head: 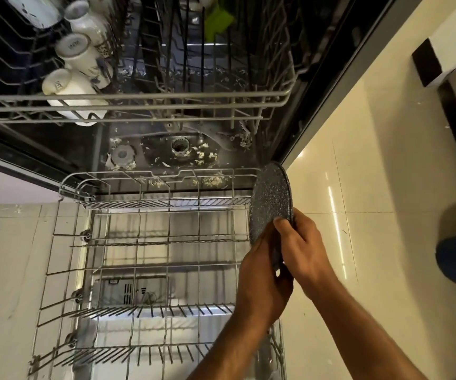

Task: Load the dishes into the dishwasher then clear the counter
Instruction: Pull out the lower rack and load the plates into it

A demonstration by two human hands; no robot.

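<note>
Over the lower rack's [150, 242] right edge, we grip a speckled plate [270, 201] upright, left hand [262, 281] and right hand [303, 250] both curled around it.

The pulled-out lower rack [150, 242] lies open from above, with only rows of short tines [152, 311] rising in it. A speckled plate [270, 204], held on edge by both hands, occupies its right side. Above, mugs [73, 50] crowd the upper rack [139, 101].

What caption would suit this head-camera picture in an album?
Both hands, left hand and right hand, hold a speckled grey plate upright over the lower rack's right edge.
</note>
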